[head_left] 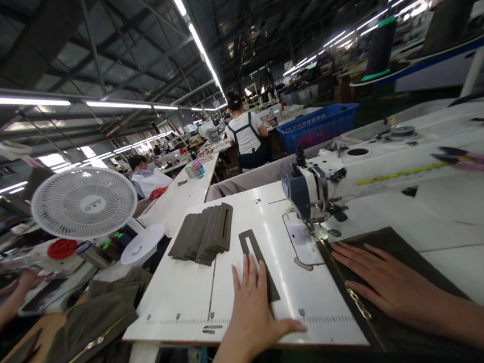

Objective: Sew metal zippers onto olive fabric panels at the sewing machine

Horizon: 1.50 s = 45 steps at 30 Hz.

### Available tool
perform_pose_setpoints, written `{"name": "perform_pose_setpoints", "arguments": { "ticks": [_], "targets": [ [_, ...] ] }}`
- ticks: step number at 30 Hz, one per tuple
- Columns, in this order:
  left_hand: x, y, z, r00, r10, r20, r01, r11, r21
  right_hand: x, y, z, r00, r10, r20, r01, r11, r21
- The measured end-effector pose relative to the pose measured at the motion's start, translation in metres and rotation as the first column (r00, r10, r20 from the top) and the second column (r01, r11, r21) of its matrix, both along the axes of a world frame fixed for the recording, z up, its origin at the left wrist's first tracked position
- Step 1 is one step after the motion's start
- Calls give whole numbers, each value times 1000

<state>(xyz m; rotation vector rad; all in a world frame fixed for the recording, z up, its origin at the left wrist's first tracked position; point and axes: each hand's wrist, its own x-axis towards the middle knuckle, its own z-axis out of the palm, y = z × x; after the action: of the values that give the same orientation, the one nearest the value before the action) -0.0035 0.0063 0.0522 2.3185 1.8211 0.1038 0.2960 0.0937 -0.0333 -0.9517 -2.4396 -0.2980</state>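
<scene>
A fan (85,203) and sewing machine (363,165) stand close; left hand (253,310) hides some strip (273,287), right hand (384,283) some cloth (404,251) (both spread).

From afar I see a smooth, glossy table (179,291); at its near right corner lies matt cloth (406,253), and its zipper (354,298) looks of shiny metal.

Slotted strip (272,289) partly hidden by left grip (253,310)

Over here, the white counter (171,295) carries a fanned stack of dark pieces (204,233). One slotted strip (272,289) lies between that and the sewing machine (410,169), where a zippered cloth (404,246) spreads.
</scene>
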Motion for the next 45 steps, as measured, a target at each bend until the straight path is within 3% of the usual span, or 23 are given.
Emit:
{"name": "perform_pose_setpoints", "arguments": {
  "ticks": [3, 5, 7, 10, 13, 19, 23, 28, 31, 34, 37, 40, 45],
  "targets": [
    [-21, -26, -26, 995, -75, -63, 67, 991, -112, -3, 4, 5, 1000, -21, -2, 21, 1000, -19],
    [-26, -36, -39, 991, -116, -63, 110, 990, -93, -4, 6, 3, 1000, -23, -22, 22, 999, -30],
    [-27, -40, -41, 991, -134, -16, 134, 991, -13, -4, 8, -1, 999, -18, -37, 17, 999, -37],
    [-27, -36, -30, 981, -174, 82, 167, 982, 87, -3, 7, -4, 999, -13, -47, 10, 998, -66],
    [-27, -23, -18, 971, -201, 132, 190, 978, 91, -2, 4, 1, 998, -10, -65, 4, 996, -94],
    [-26, 23, -17, 973, -144, 178, 104, 971, 217, -1, 3, 9, 997, 36, -67, -41, 996, -75],
    [-26, 41, -4, 967, -213, 143, 201, 975, 93, -1, 4, 5, 993, -1, -119, -11, 995, -103],
    [-19, 18, 14, 944, -327, 32, 328, 926, -190, -4, 6, 4, 995, -43, -89, 34, 995, -98],
    [-13, -5, 12, 923, -385, -26, 369, 900, -230, -4, 6, 5, 996, -46, -82, 40, 997, -71],
    [-11, -17, 5, 922, -387, -30, 380, 916, -131, -4, 6, 6, 995, -25, -96, 23, 999, -25],
    [-10, -13, -5, 934, -352, 68, 350, 936, 35, -3, 8, 2, 994, -40, -105, 42, 999, 16],
    [-7, 5, -18, 937, -308, 166, 271, 938, 215, -2, 9, -4, 996, -34, -88, 36, 999, 24],
    [-1, 44, -34, 953, -239, 184, 148, 902, 406, 1, 11, -5, 997, -11, -72, 7, 998, -63]
  ]
}}
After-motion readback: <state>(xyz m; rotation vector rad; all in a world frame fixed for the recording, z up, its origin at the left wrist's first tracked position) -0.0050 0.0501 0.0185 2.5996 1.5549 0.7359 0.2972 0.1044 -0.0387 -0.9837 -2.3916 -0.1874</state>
